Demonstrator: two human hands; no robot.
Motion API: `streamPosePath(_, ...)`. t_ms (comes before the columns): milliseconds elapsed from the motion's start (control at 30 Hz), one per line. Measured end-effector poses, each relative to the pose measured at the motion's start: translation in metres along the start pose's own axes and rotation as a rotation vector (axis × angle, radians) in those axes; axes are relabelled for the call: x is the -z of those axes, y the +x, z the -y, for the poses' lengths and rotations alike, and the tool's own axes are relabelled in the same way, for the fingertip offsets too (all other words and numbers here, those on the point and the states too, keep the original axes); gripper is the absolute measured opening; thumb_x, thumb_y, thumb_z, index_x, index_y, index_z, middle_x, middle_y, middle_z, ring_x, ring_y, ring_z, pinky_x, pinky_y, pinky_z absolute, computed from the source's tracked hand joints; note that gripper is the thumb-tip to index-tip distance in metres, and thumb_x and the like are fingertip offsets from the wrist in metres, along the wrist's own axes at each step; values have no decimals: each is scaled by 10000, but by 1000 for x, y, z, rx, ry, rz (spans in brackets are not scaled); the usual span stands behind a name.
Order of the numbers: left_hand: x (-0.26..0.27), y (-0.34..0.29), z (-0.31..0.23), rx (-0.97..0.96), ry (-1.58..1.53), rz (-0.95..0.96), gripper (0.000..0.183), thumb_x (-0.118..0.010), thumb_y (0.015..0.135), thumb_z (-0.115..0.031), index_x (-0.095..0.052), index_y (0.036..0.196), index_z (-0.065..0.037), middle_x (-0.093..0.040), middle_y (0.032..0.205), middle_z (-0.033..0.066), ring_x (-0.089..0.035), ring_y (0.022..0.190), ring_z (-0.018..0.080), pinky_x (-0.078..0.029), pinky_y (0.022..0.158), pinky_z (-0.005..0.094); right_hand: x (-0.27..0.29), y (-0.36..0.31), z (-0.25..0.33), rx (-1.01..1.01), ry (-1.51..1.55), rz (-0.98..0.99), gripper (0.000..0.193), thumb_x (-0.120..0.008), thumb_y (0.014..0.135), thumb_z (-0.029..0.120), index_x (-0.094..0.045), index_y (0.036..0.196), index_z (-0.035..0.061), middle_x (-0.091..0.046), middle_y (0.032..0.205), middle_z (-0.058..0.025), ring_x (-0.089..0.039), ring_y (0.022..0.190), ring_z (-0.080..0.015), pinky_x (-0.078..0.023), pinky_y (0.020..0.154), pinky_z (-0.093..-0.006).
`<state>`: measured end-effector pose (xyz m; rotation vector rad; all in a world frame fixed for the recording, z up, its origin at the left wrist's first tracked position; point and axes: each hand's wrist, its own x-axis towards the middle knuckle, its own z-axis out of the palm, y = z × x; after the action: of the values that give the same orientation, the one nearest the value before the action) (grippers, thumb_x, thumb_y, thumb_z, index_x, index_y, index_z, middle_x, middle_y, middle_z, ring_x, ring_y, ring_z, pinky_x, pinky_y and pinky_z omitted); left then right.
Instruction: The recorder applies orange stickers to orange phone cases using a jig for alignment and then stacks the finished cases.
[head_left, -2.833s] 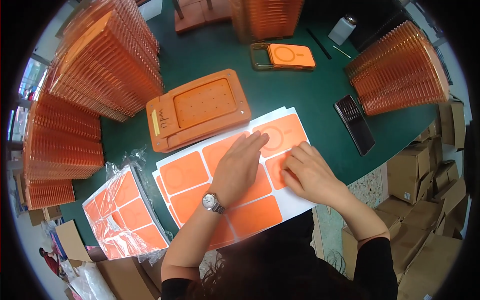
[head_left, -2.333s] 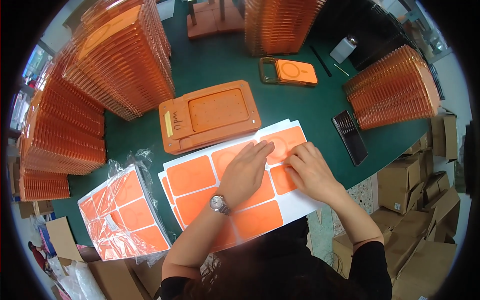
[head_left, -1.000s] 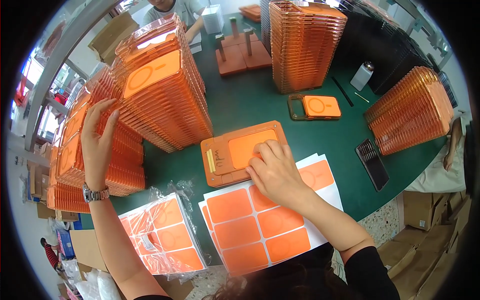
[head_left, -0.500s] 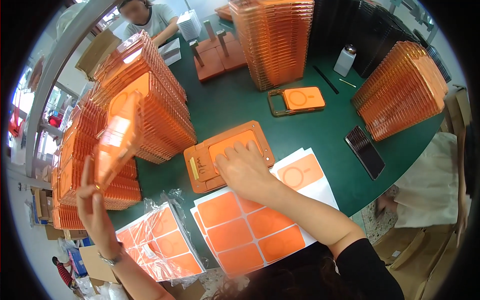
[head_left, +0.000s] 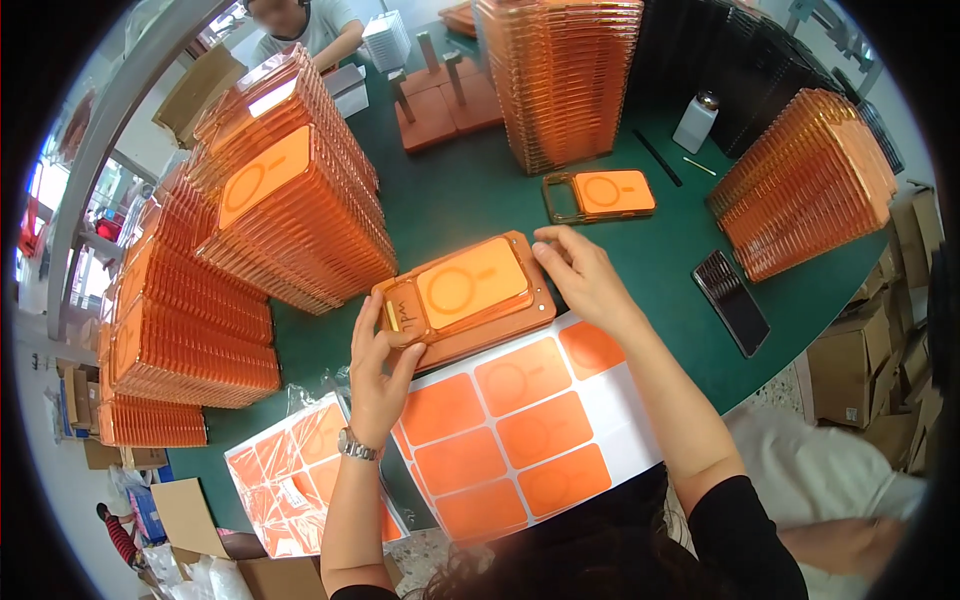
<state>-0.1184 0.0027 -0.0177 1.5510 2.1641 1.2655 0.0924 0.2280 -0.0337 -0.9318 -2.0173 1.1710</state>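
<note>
An orange phone case [head_left: 470, 285] with a ring-and-bar mark lies over an orange-brown jig block [head_left: 490, 338], covering most of it. My left hand [head_left: 378, 380] grips the case's cutout end between thumb and fingers. At the far right end, my right hand [head_left: 590, 280] has its thumb and index finger apart, beside the corner of the case and jig. It does not visibly grip anything. Under my right forearm and in front of the jig is a white sheet of orange rounded stickers [head_left: 460, 410].
Tall stacks of orange cases [head_left: 320, 220] crowd the left, with another stack [head_left: 565, 90] at the back and one [head_left: 800, 190] at right. A single case [head_left: 600, 193], a phone [head_left: 730, 300], a white bottle [head_left: 695, 122] and plastic-wrapped sticker sheets [head_left: 290, 480] lie around. A person sits across.
My left hand has brought the case from the left stacks down onto the jig. My right hand has left the jig's middle and moved to its right end.
</note>
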Motion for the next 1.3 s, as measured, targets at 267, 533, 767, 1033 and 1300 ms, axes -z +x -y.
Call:
streamPosePath(267, 7, 4, 7, -9, -52, 56, 483, -703, 917, -126, -575, 1380, -67, -419, 1586, 179, -368, 1487, 336, -326, 1190, 440, -3, 21, 7, -328, 306, 216, 406, -657, 993, 376, -659, 1071, -22, -609, 764, -24, -539, 703, -94, -437, 664, -246)
streamPosePath(533, 4, 8, 7, 481, -318, 46, 720, -700, 972, -179, -330, 1576, -52, -629, 1008, 55, -571, 896, 109, -474, 794, 249, -4, 31, 8, -506, 339, 284, 398, -742, 917, 431, -640, 939, 47, -592, 714, -5, -494, 655, -76, -391, 615, -231)
streamPosePath(767, 22, 20, 3, 362, -89, 195, 797, -744, 940, -242, -317, 1599, -106, -558, 1007, 62, -517, 938, 161, -448, 827, 285, 10, 25, 3, -89, -6, 283, 640, -795, 835, 508, -626, 1215, 21, -615, 1092, -128, -563, 1044, -215, -465, 874, -321)
streamPosePath(1033, 26, 24, 10, 178, 355, 230, 737, -795, 863, -353, -505, 1496, -110, -463, 1453, 181, -421, 1342, 360, -352, 1115, 431, 28, 24, 39, 279, -586, 474, 934, -867, 684, 587, -561, 1433, 121, -429, 1474, -195, -359, 1390, -363, -340, 1159, -484)
streamPosePath(1300, 25, 36, 4, -292, 451, 305, 839, -791, 837, -386, -419, 1506, -44, -470, 1484, 215, -432, 1368, 434, -333, 1150, 516, -8, 31, 39, 714, -449, 447, 920, -870, 679, 488, -540, 1401, 25, -554, 1362, -160, -498, 1294, -345, -367, 1105, -475)
